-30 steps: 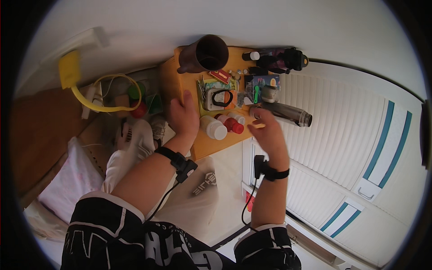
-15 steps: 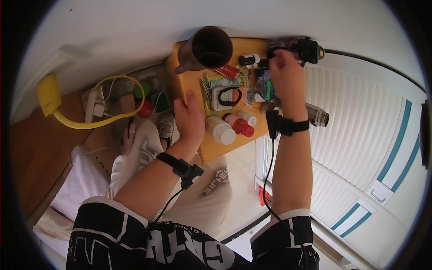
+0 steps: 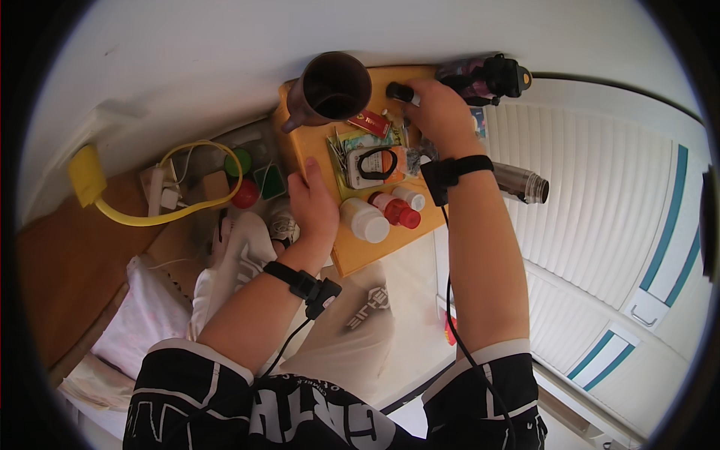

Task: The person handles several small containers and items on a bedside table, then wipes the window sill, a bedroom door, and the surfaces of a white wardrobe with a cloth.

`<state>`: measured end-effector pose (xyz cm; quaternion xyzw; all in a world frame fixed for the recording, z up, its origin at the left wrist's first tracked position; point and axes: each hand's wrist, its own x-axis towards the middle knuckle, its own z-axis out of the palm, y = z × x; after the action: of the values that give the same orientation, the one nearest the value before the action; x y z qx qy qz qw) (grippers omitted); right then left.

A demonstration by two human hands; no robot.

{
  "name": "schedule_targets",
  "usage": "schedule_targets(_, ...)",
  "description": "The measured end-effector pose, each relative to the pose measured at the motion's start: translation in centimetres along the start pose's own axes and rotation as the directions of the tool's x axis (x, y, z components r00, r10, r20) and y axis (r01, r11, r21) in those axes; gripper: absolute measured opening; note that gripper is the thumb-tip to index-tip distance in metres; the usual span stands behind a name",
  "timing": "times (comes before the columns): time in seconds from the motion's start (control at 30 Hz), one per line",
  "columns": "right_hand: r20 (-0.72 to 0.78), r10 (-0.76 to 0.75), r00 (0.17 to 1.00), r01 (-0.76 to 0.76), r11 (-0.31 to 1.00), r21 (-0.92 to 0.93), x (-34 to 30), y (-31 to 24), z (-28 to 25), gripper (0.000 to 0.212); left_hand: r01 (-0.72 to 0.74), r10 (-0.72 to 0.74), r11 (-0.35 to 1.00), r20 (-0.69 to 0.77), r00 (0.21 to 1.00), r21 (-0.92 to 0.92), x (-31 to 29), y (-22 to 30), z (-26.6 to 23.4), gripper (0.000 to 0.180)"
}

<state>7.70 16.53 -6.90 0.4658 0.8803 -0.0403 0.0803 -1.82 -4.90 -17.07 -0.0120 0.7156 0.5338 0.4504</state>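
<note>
Small black cylindrical bottle [image 3: 399,93], pinched in the right hand [image 3: 444,118] at three o'clock from the dark-brown handled mug [image 3: 330,86], looked light, rigid (perhaps slippery), best held mid-body.

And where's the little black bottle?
The little black bottle is near the top of the head view, in the right hand, just right of the brown mug.

Soft light, brighter on the cabinet [image 3: 585,214] than at the dim lower left; straight edges bow toward a black rim, fine details blur slightly, shadows on the wall [image 3: 202,60] are faint
</note>
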Motion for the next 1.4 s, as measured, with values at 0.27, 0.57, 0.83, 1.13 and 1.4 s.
schedule_targets(0.27,-0.198,0.130,0.972,-0.073,0.960,0.271,-10.0,0.0,-4.1,0.029,0.039,-0.031,0.989,0.060,0.998,-0.145,0.9,-0.4,-0.1,0.055)
schedule_targets(0.57,-0.085,0.277,0.957,-0.249,0.937,0.244,-18.1,1.9,-1.6,0.016,0.030,-0.011,0.980,0.097,0.995,-0.198,0.4,0.5,-0.4,0.053)
schedule_targets(0.83,-0.031,0.268,0.963,-0.246,0.921,0.303,-17.2,1.0,2.5,0.022,-0.863,0.577,0.372,0.644,0.503,0.341,-5.2,11.1,-4.1,0.022)
schedule_targets(1.13,-0.293,0.548,0.783,-0.186,0.657,0.731,-25.4,-0.5,3.8,0.049,-0.743,0.151,-0.623,0.969,0.194,0.246,-0.1,15.5,7.1,0.018)
schedule_targets(1.4,0.259,0.784,0.565,-0.177,-0.191,0.965,-39.7,-11.6,16.8,0.047,-0.701,-0.049,-0.680,0.939,0.339,0.217,3.0,14.5,9.2,0.017)
